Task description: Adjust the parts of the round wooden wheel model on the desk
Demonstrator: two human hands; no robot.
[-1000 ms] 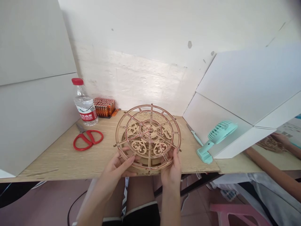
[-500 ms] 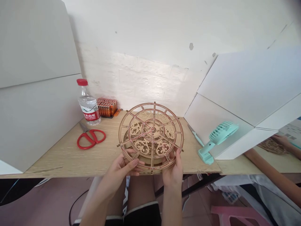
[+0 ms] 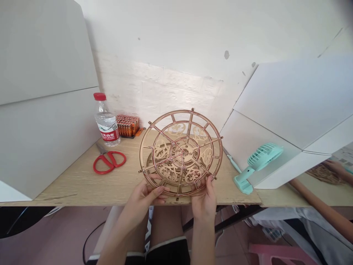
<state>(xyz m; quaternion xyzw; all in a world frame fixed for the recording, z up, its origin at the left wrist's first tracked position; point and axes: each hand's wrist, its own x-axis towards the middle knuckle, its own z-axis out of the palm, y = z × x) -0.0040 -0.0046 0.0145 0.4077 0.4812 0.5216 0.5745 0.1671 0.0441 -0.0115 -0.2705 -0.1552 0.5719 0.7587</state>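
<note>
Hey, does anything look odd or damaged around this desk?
The round laser-cut wooden gear frame looks intact. The one oddity is a grey chipped patch high on the white wall, where paint seems missing.

Bright, soft light washes the white brick-pattern wall [image 3: 176, 92] almost to glare. Only faint shadows fall beneath the laser-cut wooden wheel [image 3: 184, 151]. The wide lens bows the white panels [image 3: 41, 95] at the edges, and the top right corner blurs dark.
</note>
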